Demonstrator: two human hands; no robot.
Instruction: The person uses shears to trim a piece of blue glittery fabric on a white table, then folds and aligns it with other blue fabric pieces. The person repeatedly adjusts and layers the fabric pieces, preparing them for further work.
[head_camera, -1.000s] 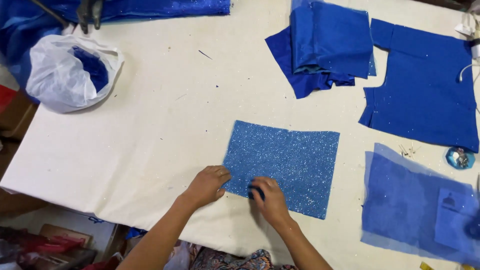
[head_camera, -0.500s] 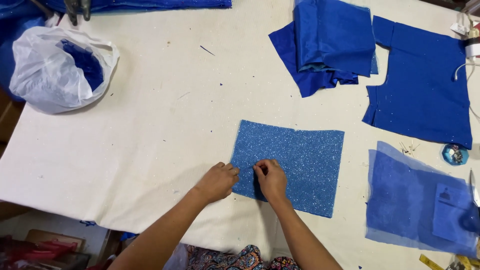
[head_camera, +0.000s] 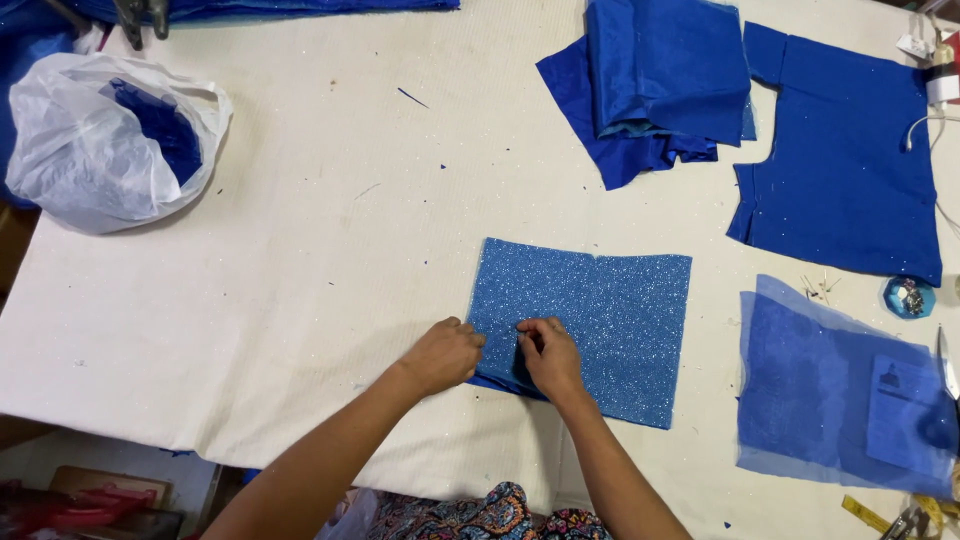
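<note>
Glitter fabric (head_camera: 610, 320) under both hands (head_camera: 448, 352), at its near-left corner.

Two bare forearms enter from the lower edge, angled inward so the hands sit close together. Left hand (head_camera: 445, 353): palm down, fingers curled, knuckles up. Right hand (head_camera: 547, 357): palm down, fingertips bent in a pinching grip.

Both hands (head_camera: 445, 352) (head_camera: 548, 355) on glitter fabric (head_camera: 600, 320) at table (head_camera: 330, 250) front, plastic bag (head_camera: 95, 150) far left, folded cloth (head_camera: 665, 85) behind, mesh piece (head_camera: 830, 390) right.
</note>
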